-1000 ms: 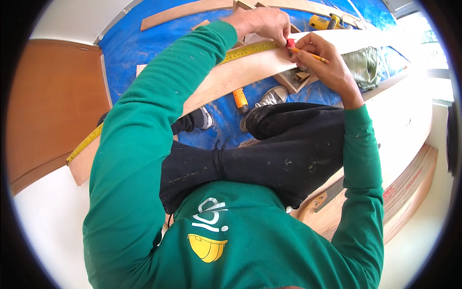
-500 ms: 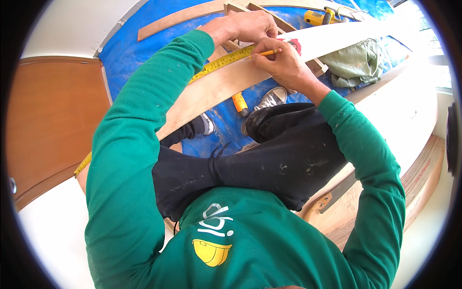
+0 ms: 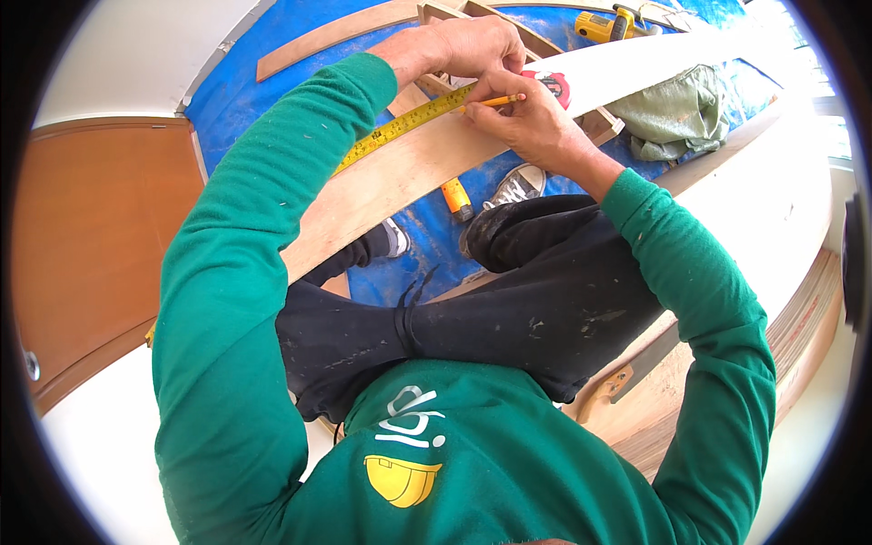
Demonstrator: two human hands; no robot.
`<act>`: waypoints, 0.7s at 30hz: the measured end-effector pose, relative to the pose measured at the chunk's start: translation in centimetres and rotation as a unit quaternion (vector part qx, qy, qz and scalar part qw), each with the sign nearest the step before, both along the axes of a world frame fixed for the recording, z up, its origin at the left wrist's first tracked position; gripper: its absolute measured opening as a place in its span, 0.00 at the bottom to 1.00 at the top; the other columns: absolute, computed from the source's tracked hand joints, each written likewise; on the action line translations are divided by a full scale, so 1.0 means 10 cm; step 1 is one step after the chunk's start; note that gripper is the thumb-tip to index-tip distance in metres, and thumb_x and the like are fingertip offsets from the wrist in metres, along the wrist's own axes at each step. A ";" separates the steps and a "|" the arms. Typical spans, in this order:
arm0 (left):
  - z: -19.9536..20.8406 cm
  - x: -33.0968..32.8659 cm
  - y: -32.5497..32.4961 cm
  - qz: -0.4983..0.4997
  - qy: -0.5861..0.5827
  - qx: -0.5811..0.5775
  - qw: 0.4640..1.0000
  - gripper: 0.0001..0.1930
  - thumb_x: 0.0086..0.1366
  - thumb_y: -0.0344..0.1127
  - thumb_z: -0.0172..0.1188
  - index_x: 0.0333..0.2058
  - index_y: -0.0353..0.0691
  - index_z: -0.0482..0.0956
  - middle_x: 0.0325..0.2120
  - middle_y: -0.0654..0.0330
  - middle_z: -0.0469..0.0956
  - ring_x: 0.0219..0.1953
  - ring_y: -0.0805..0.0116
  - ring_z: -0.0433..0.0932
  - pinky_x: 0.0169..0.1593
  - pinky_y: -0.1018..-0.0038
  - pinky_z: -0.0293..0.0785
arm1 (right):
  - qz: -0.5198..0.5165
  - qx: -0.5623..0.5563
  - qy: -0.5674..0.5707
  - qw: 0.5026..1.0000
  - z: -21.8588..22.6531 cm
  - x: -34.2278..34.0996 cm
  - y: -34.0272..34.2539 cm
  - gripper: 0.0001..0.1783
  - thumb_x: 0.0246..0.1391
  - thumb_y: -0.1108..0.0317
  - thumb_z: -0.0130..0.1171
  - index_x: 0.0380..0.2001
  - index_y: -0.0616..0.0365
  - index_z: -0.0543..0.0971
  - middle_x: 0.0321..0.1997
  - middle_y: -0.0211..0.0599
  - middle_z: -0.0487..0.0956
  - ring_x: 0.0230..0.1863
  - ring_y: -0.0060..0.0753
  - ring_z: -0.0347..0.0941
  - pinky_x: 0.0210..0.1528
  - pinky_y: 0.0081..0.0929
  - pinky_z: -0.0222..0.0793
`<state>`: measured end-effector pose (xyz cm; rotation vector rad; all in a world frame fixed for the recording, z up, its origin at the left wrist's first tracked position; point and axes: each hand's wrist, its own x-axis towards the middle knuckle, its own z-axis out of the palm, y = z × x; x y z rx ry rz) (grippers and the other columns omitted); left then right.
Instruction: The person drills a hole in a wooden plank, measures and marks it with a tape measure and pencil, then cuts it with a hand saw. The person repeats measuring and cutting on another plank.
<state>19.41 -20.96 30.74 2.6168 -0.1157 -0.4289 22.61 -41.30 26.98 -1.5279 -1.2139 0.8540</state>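
Observation:
A long pale wooden plank (image 3: 363,202) runs slantwise in front of me, above my knees. Along it lies the yellow blade of a tape measure (image 3: 406,125), whose red case (image 3: 551,87) sits just beyond my right fingers. My left hand (image 3: 472,47) reaches over from the far side, its curled fingers closed at the blade close to the case; their tips are partly hidden. A yellow pencil (image 3: 496,102) is pinched in my right hand (image 3: 536,123), lying nearly flat over the plank beside the blade, its sharpened end pointing left.
Blue sheeting (image 3: 427,259) covers the floor, with an orange-yellow tool (image 3: 457,200) by my shoe. Behind are a wooden frame (image 3: 536,41) and a yellow power tool (image 3: 595,27). A greenish cloth bag (image 3: 681,113) is at right. A handsaw (image 3: 645,363) lies beside my thigh.
My right hand and the pencil have shifted slightly left along the plank. More of the red case shows. The blade's far left end has gone mostly behind my left sleeve.

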 end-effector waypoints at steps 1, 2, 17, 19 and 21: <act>0.01 0.00 0.00 -0.004 0.005 0.004 1.000 0.20 0.65 0.46 0.75 0.43 0.32 0.94 0.35 0.53 0.93 0.35 0.65 0.90 0.45 0.67 0.88 | 0.000 0.000 0.000 1.000 0.00 0.00 0.00 0.12 0.72 0.61 0.65 0.47 0.59 0.85 0.48 0.41 0.89 0.51 0.32 0.86 0.60 0.35 0.81; 0.02 0.00 -0.01 -0.009 0.009 0.008 1.000 0.20 0.65 0.45 0.75 0.43 0.32 0.94 0.35 0.53 0.93 0.36 0.65 0.90 0.45 0.68 0.88 | -0.003 -0.006 0.001 1.000 0.00 0.00 0.01 0.12 0.72 0.61 0.65 0.47 0.59 0.85 0.48 0.41 0.89 0.51 0.33 0.86 0.60 0.35 0.81; -0.10 0.05 0.10 0.004 0.019 -0.028 0.999 0.19 0.60 0.37 0.77 0.45 0.30 0.93 0.36 0.52 0.93 0.36 0.66 0.90 0.46 0.68 0.89 | -0.019 0.011 -0.049 0.999 -0.01 -0.03 0.05 0.10 0.71 0.63 0.67 0.48 0.56 0.87 0.48 0.40 0.90 0.51 0.35 0.88 0.60 0.34 0.84; -0.09 0.05 0.10 0.012 0.022 -0.038 0.999 0.17 0.62 0.40 0.76 0.44 0.33 0.94 0.35 0.49 0.93 0.34 0.60 0.90 0.44 0.64 0.87 | -0.021 0.024 -0.057 0.998 -0.02 -0.03 0.05 0.10 0.70 0.63 0.66 0.47 0.55 0.87 0.48 0.40 0.90 0.51 0.35 0.88 0.60 0.35 0.85; -0.06 0.10 0.12 -0.008 0.015 -0.033 0.999 0.18 0.59 0.44 0.77 0.41 0.35 0.94 0.31 0.47 0.91 0.32 0.60 0.89 0.39 0.60 0.84 | -0.020 0.018 -0.060 0.998 -0.03 -0.03 0.05 0.10 0.70 0.63 0.66 0.48 0.55 0.87 0.48 0.40 0.90 0.50 0.36 0.89 0.59 0.35 0.85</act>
